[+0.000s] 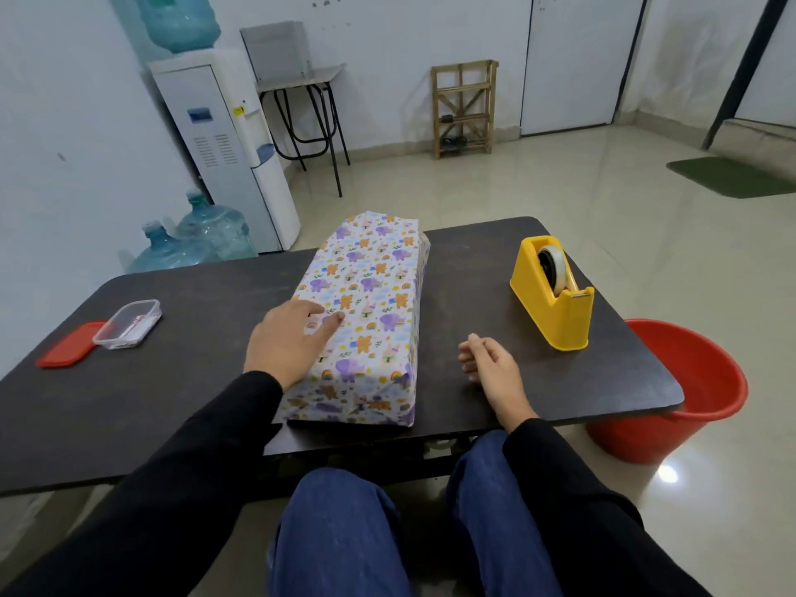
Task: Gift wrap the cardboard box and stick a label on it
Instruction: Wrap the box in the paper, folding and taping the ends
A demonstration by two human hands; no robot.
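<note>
The box [374, 303], covered in white paper printed with purple elephants and orange bears, lies lengthwise in the middle of the dark table [198, 407]. My left hand [286, 342] rests flat on the box's near left top, fingers spread, holding nothing. On the table just right of the box lies my right hand [491, 364], with loosely curled fingers and nothing visible in it. A yellow tape dispenser [553, 295] with a roll of clear tape stands to the right. A clear plastic container [128, 324] with small items inside sits at the left, its red lid [69, 344] beside it.
A red bucket [685, 394] stands on the floor off the table's right edge. A water dispenser [224, 140] and spare water bottles [202, 239] are at the back left, and a small wooden rack [464, 107] stands against the far wall. My knees are under the near edge.
</note>
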